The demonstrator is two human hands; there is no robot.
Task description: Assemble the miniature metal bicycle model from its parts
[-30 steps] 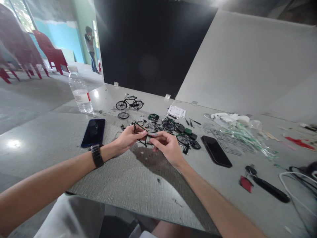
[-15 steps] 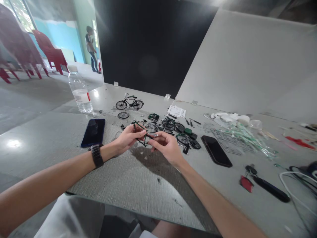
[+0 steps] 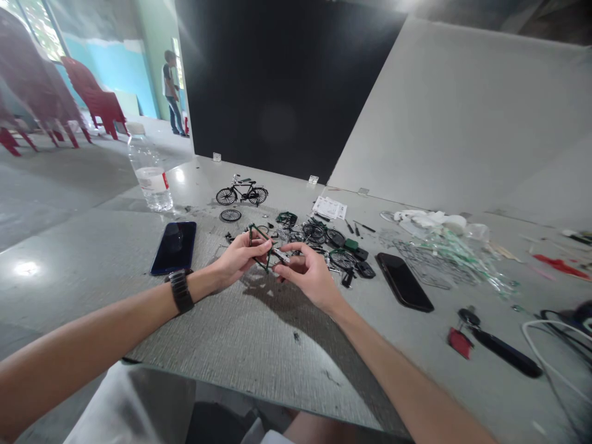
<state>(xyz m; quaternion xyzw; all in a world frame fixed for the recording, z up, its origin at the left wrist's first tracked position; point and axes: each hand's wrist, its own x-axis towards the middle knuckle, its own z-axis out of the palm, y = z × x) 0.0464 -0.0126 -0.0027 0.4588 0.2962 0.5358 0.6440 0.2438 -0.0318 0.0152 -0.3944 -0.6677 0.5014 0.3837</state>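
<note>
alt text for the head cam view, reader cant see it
The left hand and right hand hold a green and black model bicycle frame above a grey table, with a built miniature bicycle and scattered model parts beyond.

Bright daylight from a window (image 3: 34, 15) at upper left, a white glare patch (image 3: 26, 268) on the glossy tabletop (image 3: 83, 296), a soft shadow (image 3: 282, 320) beneath the left hand (image 3: 238, 259) and right hand (image 3: 308, 277), strong fisheye bowing toward the edges.

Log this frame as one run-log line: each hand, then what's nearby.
left hand: holds green model bicycle frame | right hand: at silver part on frame | nearby: assembled model bicycle, loose spoked wheel
</note>
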